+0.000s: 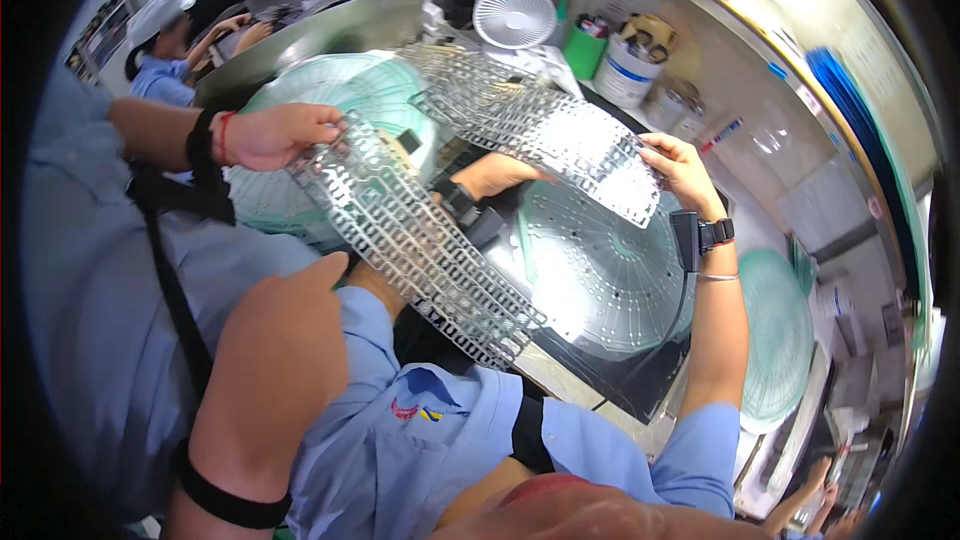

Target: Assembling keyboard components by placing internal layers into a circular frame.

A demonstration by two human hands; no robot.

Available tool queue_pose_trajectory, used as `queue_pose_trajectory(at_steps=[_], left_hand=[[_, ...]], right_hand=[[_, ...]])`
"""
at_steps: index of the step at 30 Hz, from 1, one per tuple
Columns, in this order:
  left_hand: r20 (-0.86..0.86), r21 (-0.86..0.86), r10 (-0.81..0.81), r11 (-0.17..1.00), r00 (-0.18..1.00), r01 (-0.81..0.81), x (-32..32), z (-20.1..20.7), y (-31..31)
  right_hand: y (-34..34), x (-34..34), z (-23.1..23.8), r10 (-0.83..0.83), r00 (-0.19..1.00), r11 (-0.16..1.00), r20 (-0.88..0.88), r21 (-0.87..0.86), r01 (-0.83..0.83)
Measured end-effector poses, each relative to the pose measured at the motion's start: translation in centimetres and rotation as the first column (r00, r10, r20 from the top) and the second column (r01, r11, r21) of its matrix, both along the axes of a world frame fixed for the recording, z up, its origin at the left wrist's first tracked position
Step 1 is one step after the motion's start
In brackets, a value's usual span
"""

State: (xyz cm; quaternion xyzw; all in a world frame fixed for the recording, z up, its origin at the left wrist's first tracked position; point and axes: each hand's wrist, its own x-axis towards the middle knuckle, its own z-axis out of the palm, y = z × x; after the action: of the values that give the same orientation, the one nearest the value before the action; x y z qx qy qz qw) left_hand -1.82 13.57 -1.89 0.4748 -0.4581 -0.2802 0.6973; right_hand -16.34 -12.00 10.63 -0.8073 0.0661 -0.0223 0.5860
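My right hand [685,175] pinches the right end of a shiny perforated metal sheet [560,135], which slants up and away to the left. Under its lower edge is my left hand [495,176], its fingers closed at that edge, fingertips partly hidden. Below the sheet lies a round translucent disc [610,285] with rows of small dots, on a dark surface. A co-worker's hand [285,135] at my left grips a second perforated metal sheet [420,240]. That sheet hangs in front of my left forearm and covers part of it.
Greenish translucent discs [275,195] are piled at the left, with more discs [775,335] at the right. A white fan [514,15], green cup [584,50] and white tub [628,70] stand along the back. The co-worker's body crowds my left side; another person [160,50] sits far left.
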Motion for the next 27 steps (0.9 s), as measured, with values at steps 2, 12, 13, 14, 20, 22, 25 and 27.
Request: queue_pose_trajectory(at_steps=[2,12,13,14,20,22,25,27], left_hand=[[-0.332,-0.089,-0.319,0.948,0.888,0.307,-1.8,3.3,-0.7],[-0.651,-0.142,-0.1,0.99,0.753,0.009,-3.0,3.9,-1.1],[-0.652,-0.141,-0.104,0.99,0.751,0.015,-3.2,3.9,-1.3],[-0.653,-0.14,-0.106,0.99,0.75,0.019,-3.3,3.9,-1.4],[-0.637,-0.169,-0.113,0.986,0.763,0.004,-3.0,4.0,-1.5],[-0.638,-0.171,-0.121,0.985,0.76,0.013,-1.9,3.5,-0.9],[-0.704,-0.244,-0.054,0.955,0.708,-0.169,-0.7,3.5,-1.3],[-0.73,-0.301,-0.044,0.916,0.682,-0.264,0.4,2.9,-1.0]], right_hand=[[-4.4,-3.2,-1.6,-0.102,0.995,0.994,0.008,0.037,0.101],[-6.1,-10.2,-3.1,-0.17,0.985,0.985,0.041,0.023,0.169],[-6.1,-10.5,-3.1,-0.179,0.983,0.984,0.037,0.012,0.178],[-6.1,-10.7,-3.2,-0.186,0.982,0.982,0.033,0.0,0.186],[-5.9,-10.0,-2.7,-0.197,0.98,0.98,0.033,0.015,0.197],[-5.2,-8.9,-2.4,-0.192,0.981,0.981,0.024,0.01,0.192],[-6.0,-7.1,-4.8,-0.43,0.884,0.903,0.182,0.083,0.422],[-5.9,-5.6,-6.0,-0.486,0.825,0.858,0.288,-0.022,0.513]])
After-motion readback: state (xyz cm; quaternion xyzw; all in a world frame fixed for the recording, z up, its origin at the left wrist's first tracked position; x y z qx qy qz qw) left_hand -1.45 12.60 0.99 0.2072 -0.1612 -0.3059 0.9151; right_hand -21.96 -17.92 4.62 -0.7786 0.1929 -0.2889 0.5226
